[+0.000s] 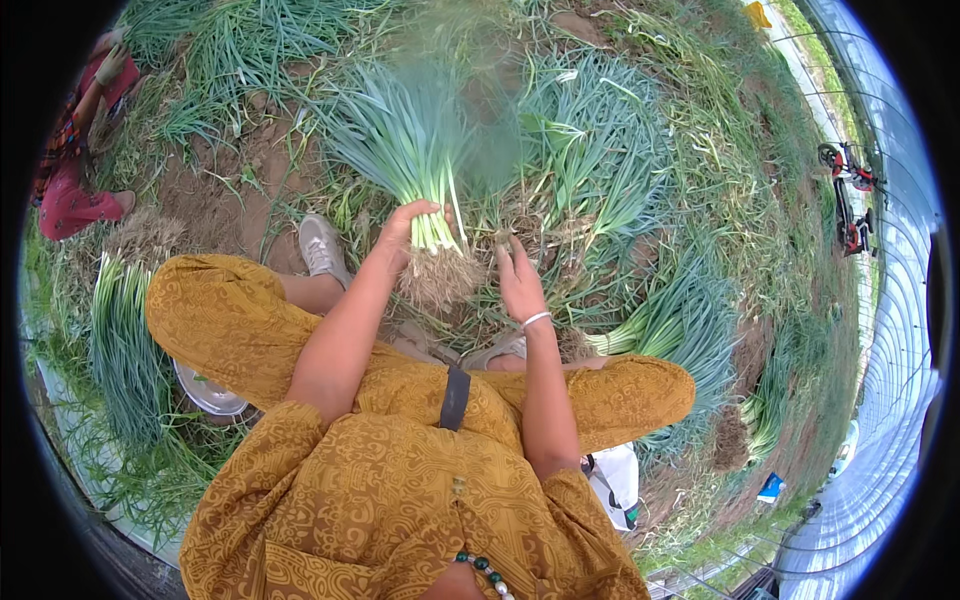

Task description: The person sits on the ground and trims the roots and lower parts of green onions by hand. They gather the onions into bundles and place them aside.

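My left hand (411, 229) is closed around the pale stems of a bunch of green onions (427, 180). Their leaves spread up and away from me, and the brown tangled roots (441, 279) hang just below my grip. Just right of those roots my right hand (520, 277) is raised with a bracelet at the wrist, its fingers extended; a small brownish bit shows at the fingertips, and whether it is held I cannot tell. Beyond it to the right lies a broad heap of loose green onions (600, 150).
Bundled green onions lie at the left (127, 352) and by my right knee (675, 322). A metal basin (210, 394) is beside my left thigh, a white bag (616, 480) at lower right. A person (82, 150) works at upper left. A red and black scooter (849, 199) is far right.
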`<move>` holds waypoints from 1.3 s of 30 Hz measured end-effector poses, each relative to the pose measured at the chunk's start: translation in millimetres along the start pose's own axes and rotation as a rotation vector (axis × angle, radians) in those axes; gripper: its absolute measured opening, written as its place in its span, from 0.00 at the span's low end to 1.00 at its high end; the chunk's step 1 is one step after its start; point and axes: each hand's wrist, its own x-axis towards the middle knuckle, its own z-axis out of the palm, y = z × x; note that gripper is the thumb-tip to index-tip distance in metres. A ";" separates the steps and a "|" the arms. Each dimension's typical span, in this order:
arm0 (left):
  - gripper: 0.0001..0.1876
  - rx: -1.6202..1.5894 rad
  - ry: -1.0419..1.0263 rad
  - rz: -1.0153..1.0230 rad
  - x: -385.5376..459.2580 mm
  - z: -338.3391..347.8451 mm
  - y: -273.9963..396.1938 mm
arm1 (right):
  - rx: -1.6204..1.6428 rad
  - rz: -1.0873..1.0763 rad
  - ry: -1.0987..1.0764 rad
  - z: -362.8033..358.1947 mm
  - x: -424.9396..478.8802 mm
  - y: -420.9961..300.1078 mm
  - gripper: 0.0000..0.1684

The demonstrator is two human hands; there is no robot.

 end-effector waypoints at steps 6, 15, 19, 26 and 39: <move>0.26 0.164 -0.002 -0.030 -5.7 -14.3 -26.5 | -0.492 0.021 -0.296 26.2 6.9 -48.8 0.20; 0.27 0.083 -0.005 -0.219 1.8 -20.0 -41.2 | -0.612 -0.261 -0.202 16.8 3.8 -28.2 0.13; 0.22 0.144 0.068 -0.194 -0.2 -15.2 -47.7 | -0.583 -0.289 -0.408 4.3 13.2 -18.3 0.12; 0.22 -0.237 -0.231 -0.075 -2.0 37.6 -18.4 | 0.513 0.114 -0.225 -27.1 11.8 -4.3 0.11; 0.13 0.124 0.155 -0.133 38.6 -39.8 -43.6 | -0.267 0.582 0.511 -93.3 113.2 193.7 0.23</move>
